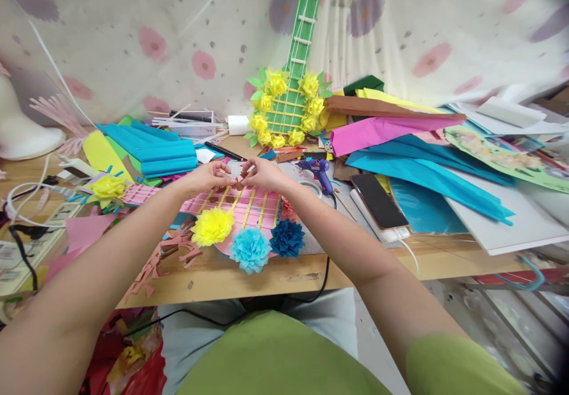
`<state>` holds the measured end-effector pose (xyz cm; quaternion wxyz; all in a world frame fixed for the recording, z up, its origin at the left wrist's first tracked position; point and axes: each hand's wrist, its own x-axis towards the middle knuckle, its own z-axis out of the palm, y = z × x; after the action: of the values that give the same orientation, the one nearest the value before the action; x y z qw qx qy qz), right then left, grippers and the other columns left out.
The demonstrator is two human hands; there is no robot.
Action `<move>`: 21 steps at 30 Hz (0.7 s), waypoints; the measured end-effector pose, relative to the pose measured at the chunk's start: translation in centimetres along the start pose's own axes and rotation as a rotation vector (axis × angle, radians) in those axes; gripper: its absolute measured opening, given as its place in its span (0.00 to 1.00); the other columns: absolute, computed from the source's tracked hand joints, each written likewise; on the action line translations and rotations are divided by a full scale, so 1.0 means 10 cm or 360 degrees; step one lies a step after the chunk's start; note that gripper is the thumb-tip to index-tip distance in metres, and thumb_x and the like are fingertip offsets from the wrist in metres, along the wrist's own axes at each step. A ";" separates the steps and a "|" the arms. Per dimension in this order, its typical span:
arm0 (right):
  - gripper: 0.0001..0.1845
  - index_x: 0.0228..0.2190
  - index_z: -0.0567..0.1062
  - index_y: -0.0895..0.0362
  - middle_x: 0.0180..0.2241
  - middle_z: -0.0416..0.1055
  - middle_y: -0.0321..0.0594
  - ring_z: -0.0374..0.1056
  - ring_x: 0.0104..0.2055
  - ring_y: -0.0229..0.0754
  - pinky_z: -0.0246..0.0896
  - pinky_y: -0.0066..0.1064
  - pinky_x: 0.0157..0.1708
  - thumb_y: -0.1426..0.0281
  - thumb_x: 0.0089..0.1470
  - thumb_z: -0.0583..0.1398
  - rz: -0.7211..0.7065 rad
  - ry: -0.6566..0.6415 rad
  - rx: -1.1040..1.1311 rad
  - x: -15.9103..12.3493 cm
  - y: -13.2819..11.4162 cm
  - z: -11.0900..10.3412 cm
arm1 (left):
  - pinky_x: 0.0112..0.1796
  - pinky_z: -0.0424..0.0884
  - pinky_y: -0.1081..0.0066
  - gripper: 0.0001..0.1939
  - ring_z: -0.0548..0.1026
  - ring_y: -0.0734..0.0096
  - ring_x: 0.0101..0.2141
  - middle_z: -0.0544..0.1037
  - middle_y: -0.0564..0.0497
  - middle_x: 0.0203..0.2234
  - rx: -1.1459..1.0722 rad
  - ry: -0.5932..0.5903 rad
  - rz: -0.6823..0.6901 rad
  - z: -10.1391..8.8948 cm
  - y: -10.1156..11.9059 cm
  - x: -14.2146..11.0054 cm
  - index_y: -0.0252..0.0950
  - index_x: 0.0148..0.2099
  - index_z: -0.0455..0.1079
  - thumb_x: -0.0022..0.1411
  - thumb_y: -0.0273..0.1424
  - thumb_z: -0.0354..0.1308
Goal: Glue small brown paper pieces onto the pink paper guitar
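Note:
My left hand [205,177] and my right hand [263,175] meet above a pink paper guitar [235,208] with yellow strips and white strings. Fingertips of both hands pinch a small piece of brown paper [239,179]; its exact shape is too small to make out. Further brown bits lie on the guitar just under my fingers. Along its near edge sit a yellow paper flower [212,227], a light blue one [249,250] and a dark blue one [287,238]. Another yellow flower [108,187] is at the neck's left end.
A green paper guitar [291,101] ringed with yellow flowers leans at the back. Right of my hands lie a purple glue gun [317,173], a phone [380,200] and blue crepe paper [427,166]. Brown paper scraps [149,270] and a cable [328,273] are near the table edge.

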<state>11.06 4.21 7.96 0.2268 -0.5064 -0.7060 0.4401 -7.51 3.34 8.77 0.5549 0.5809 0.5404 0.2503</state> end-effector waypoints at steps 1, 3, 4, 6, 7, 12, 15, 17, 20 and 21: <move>0.16 0.31 0.64 0.56 0.27 0.74 0.35 0.73 0.29 0.38 0.65 0.26 0.28 0.74 0.43 0.67 0.0002 0.0008 -0.0051 0.00 0.00 0.00 | 0.21 0.60 0.76 0.24 0.72 0.75 0.20 0.77 0.53 0.22 -0.0001 -0.0009 -0.0001 0.00 0.00 0.00 0.36 0.36 0.61 0.40 0.34 0.72; 0.16 0.31 0.65 0.56 0.28 0.74 0.36 0.73 0.29 0.38 0.64 0.26 0.29 0.74 0.43 0.67 -0.0003 0.0018 -0.0145 0.00 -0.01 0.00 | 0.21 0.59 0.76 0.25 0.72 0.75 0.20 0.77 0.52 0.22 -0.0002 -0.0021 0.0001 0.00 -0.01 0.00 0.36 0.36 0.61 0.40 0.35 0.72; 0.15 0.31 0.66 0.56 0.28 0.75 0.36 0.73 0.30 0.38 0.63 0.26 0.29 0.73 0.43 0.67 -0.0005 0.0027 -0.0187 0.00 -0.01 0.00 | 0.20 0.59 0.76 0.25 0.72 0.75 0.20 0.78 0.52 0.22 -0.0001 -0.0020 -0.0001 0.00 -0.01 0.00 0.36 0.36 0.61 0.40 0.36 0.72; 0.15 0.31 0.66 0.56 0.29 0.75 0.36 0.73 0.30 0.38 0.63 0.26 0.29 0.73 0.43 0.67 -0.0004 0.0052 -0.0254 0.00 -0.02 0.00 | 0.20 0.59 0.76 0.26 0.72 0.74 0.20 0.78 0.51 0.23 0.0008 0.0003 -0.0005 0.00 -0.02 0.00 0.36 0.35 0.62 0.39 0.37 0.72; 0.15 0.31 0.67 0.56 0.29 0.75 0.36 0.73 0.30 0.38 0.62 0.25 0.29 0.72 0.42 0.67 -0.0003 0.0060 -0.0278 0.00 -0.02 -0.01 | 0.21 0.60 0.76 0.26 0.72 0.74 0.20 0.78 0.51 0.23 0.0020 0.0026 -0.0003 0.00 -0.02 0.01 0.36 0.35 0.62 0.38 0.37 0.72; 0.15 0.32 0.67 0.56 0.30 0.76 0.36 0.72 0.31 0.37 0.59 0.25 0.29 0.73 0.43 0.66 -0.0051 0.0077 -0.0263 -0.02 -0.02 -0.04 | 0.25 0.65 0.72 0.26 0.73 0.71 0.23 0.76 0.52 0.21 0.0184 0.0115 -0.0032 -0.04 -0.08 0.06 0.37 0.34 0.62 0.35 0.35 0.73; 0.15 0.35 0.67 0.56 0.30 0.75 0.34 0.71 0.33 0.36 0.58 0.25 0.30 0.73 0.44 0.65 -0.0160 0.0095 -0.0232 -0.05 -0.02 -0.07 | 0.28 0.67 0.69 0.24 0.75 0.66 0.26 0.76 0.52 0.22 0.0448 0.0212 -0.0012 -0.04 -0.10 0.09 0.37 0.33 0.62 0.36 0.34 0.71; 0.16 0.37 0.67 0.56 0.30 0.75 0.33 0.71 0.33 0.37 0.57 0.26 0.31 0.73 0.45 0.64 -0.0255 0.0150 -0.0308 -0.09 -0.02 -0.08 | 0.31 0.68 0.68 0.23 0.76 0.63 0.31 0.77 0.50 0.27 0.0738 0.0401 0.0060 -0.03 -0.08 0.09 0.38 0.33 0.63 0.35 0.33 0.71; 0.16 0.40 0.67 0.56 0.31 0.75 0.33 0.70 0.34 0.37 0.56 0.27 0.32 0.74 0.48 0.61 -0.0393 0.0235 -0.0493 -0.14 -0.02 -0.09 | 0.35 0.68 0.67 0.19 0.76 0.61 0.36 0.77 0.48 0.35 0.1004 0.0679 0.0154 0.02 0.03 0.05 0.38 0.34 0.64 0.40 0.30 0.68; 0.16 0.41 0.67 0.56 0.31 0.75 0.34 0.70 0.35 0.38 0.55 0.27 0.32 0.74 0.49 0.60 -0.0427 0.0250 -0.0551 -0.15 -0.02 -0.09 | 0.35 0.69 0.67 0.16 0.76 0.62 0.36 0.77 0.48 0.35 0.0979 0.0731 0.0171 0.05 0.08 0.02 0.38 0.35 0.64 0.43 0.29 0.66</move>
<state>12.23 3.12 8.75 0.2473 -0.4722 -0.8121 0.2375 -6.75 3.51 9.30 0.2053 0.6765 0.6692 0.2289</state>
